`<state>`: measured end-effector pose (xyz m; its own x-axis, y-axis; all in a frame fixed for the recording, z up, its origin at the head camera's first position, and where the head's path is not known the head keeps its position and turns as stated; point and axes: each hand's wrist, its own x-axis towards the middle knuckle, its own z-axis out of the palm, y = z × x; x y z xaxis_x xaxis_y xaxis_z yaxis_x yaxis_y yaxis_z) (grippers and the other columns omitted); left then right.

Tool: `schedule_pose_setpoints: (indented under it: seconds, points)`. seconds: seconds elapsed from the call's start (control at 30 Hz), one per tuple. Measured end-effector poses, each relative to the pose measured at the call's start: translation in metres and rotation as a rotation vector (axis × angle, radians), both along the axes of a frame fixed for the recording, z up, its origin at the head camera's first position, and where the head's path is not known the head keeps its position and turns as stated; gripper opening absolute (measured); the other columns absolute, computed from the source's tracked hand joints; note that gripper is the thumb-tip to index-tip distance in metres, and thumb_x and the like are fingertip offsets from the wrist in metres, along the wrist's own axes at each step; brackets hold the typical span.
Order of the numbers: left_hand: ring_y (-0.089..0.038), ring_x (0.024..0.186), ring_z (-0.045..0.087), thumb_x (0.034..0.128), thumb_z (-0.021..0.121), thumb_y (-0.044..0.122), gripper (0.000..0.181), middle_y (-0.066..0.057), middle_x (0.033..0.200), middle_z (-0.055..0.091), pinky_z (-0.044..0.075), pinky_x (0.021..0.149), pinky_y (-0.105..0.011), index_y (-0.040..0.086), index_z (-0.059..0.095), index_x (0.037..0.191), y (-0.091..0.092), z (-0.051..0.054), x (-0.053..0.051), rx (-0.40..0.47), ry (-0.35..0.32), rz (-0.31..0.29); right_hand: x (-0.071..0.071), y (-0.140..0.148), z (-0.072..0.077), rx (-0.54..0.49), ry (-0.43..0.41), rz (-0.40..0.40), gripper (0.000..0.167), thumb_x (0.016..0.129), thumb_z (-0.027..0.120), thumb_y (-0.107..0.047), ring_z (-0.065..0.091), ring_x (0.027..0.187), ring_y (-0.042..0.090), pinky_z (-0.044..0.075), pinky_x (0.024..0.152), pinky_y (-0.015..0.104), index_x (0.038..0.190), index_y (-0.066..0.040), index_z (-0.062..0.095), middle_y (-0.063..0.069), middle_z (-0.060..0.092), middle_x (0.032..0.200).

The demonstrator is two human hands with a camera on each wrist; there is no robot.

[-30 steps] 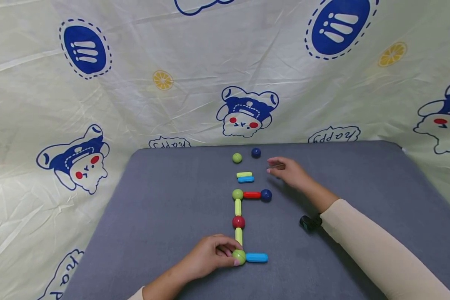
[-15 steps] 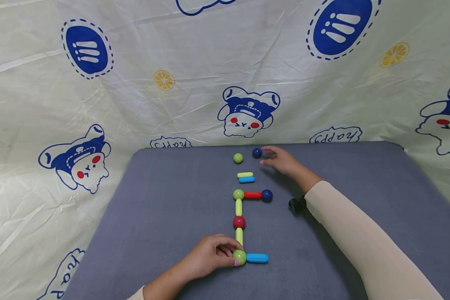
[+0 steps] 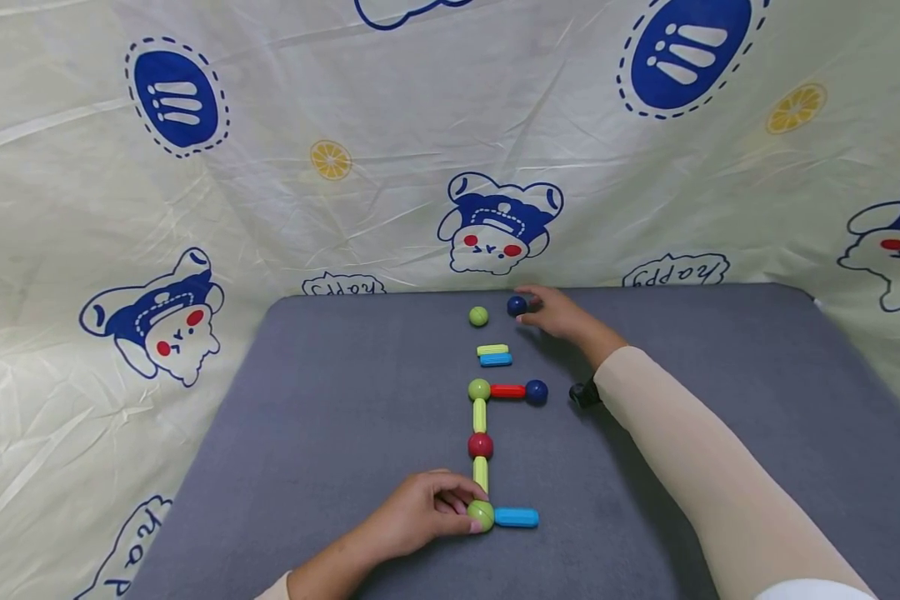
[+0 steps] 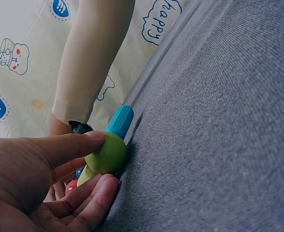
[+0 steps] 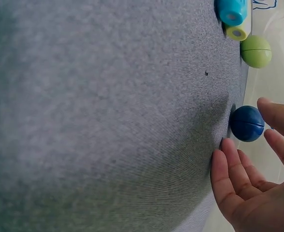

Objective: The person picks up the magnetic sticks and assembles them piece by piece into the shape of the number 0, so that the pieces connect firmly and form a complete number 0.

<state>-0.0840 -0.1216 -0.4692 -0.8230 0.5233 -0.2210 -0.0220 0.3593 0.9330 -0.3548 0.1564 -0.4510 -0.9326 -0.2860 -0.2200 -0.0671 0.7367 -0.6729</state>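
My left hand (image 3: 437, 510) pinches the green ball (image 3: 482, 516) at the near corner of a joined shape; in the left wrist view thumb and fingers lie on that ball (image 4: 108, 153). A blue stick (image 3: 517, 517) extends right from it. Yellow sticks and a red ball (image 3: 481, 446) run up to a green ball (image 3: 479, 389), then a red stick (image 3: 507, 391) and a dark blue ball (image 3: 536, 392). At the back, my right hand (image 3: 558, 313) has its fingers around a loose dark blue ball (image 3: 517, 306); the right wrist view shows a gap between fingers and ball (image 5: 247, 123).
A loose green ball (image 3: 478, 316) lies left of the far blue ball. Nearer, a yellow stick (image 3: 492, 350) and a blue stick (image 3: 496, 360) lie side by side on the grey table (image 3: 345, 375). A printed curtain (image 3: 390, 208) hangs behind.
My right hand has moved left and away from me, to the loose dark blue ball at the back. The left hand keeps its hold on the near green ball.
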Motion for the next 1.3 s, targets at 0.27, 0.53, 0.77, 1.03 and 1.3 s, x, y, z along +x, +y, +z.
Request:
schedule_pose_setpoints:
  seconds: [0.27, 0.53, 0.77, 1.03, 1.3]
  points:
    - [-0.006, 0.083, 0.062, 0.0857, 0.082, 0.020, 0.022, 0.002, 0.096, 0.066, 0.053, 0.073, -0.016, 0.023, 0.077, 0.106, 0.001, 0.000, 0.001, -0.006, -0.007, 0.001, 0.003, -0.003, 0.001, 0.068, 0.034, 0.035, 0.045, 0.100, 0.063, -0.018, 0.051, 0.124, 0.040, 0.043, 0.108, 0.057, 0.143, -0.014, 0.052, 0.024, 0.050, 0.144]
    - [-0.005, 0.083, 0.062, 0.0856, 0.082, 0.019, 0.022, 0.003, 0.096, 0.066, 0.053, 0.072, -0.016, 0.022, 0.077, 0.107, 0.001, -0.001, 0.001, 0.002, -0.002, 0.000, 0.011, -0.002, 0.001, 0.113, 0.046, 0.044, 0.036, 0.098, 0.065, -0.015, 0.050, 0.128, 0.039, 0.038, 0.113, 0.058, 0.134, -0.012, 0.060, 0.022, 0.054, 0.142]
    - [-0.006, 0.084, 0.062, 0.0856, 0.082, 0.018, 0.022, 0.003, 0.097, 0.066, 0.053, 0.073, -0.017, 0.022, 0.077, 0.107, 0.001, 0.000, 0.000, -0.005, -0.004, 0.000, 0.017, 0.008, 0.002, 0.119, 0.016, 0.045, 0.036, 0.098, 0.066, -0.016, 0.049, 0.132, 0.040, 0.038, 0.113, 0.059, 0.133, -0.013, 0.062, 0.022, 0.054, 0.143]
    - [-0.007, 0.084, 0.062, 0.0853, 0.082, 0.019, 0.023, 0.003, 0.098, 0.066, 0.053, 0.073, -0.017, 0.023, 0.077, 0.107, 0.001, -0.001, -0.001, -0.006, -0.010, 0.000, 0.034, 0.031, -0.001, 0.060, 0.004, 0.024, 0.036, 0.095, 0.070, -0.015, 0.050, 0.131, 0.041, 0.041, 0.109, 0.060, 0.131, -0.011, 0.066, 0.024, 0.054, 0.143]
    - [-0.006, 0.083, 0.062, 0.0852, 0.082, 0.018, 0.022, 0.003, 0.099, 0.066, 0.053, 0.073, -0.017, 0.022, 0.077, 0.107, 0.001, -0.002, 0.000, -0.002, -0.002, 0.000, 0.056, 0.052, -0.006, 0.011, 0.054, 0.030, 0.035, 0.093, 0.072, -0.015, 0.054, 0.128, 0.042, 0.041, 0.107, 0.061, 0.128, -0.010, 0.068, 0.024, 0.058, 0.139]
